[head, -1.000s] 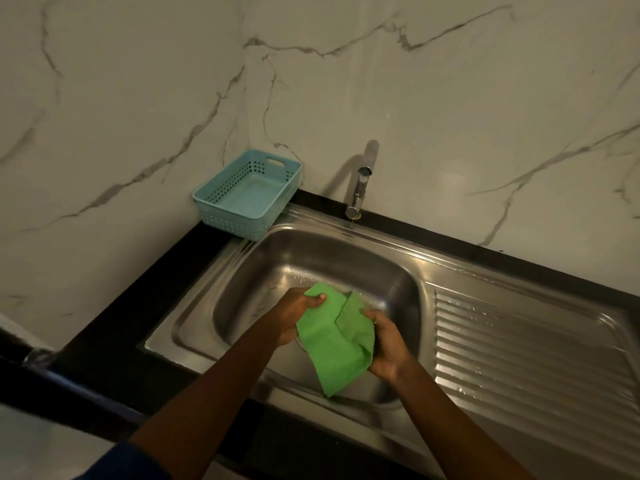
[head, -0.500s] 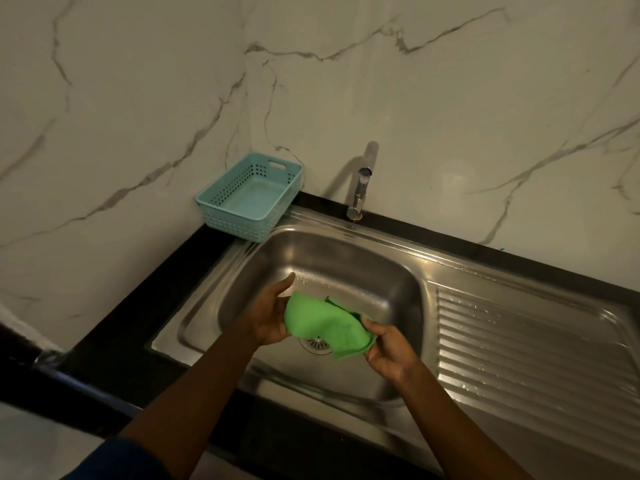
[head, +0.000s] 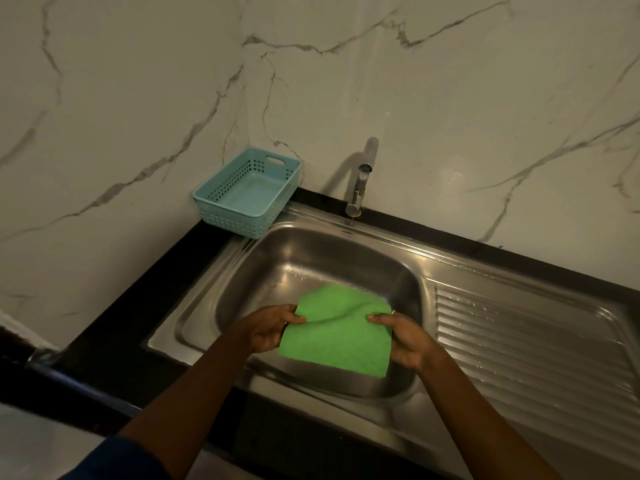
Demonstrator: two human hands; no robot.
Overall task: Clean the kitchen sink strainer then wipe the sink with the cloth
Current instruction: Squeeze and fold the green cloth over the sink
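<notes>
Green cloth (head: 337, 336) is held flat over the sink (head: 346, 258) bowl; left hand (head: 266, 329) and right hand (head: 405, 341) fingers pinch its sides; sink lies right below.

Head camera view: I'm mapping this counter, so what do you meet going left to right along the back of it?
Blue basket → tap → ribbed drainboard. The cloth and both hands overlap the basin, so I leave them out.
</notes>
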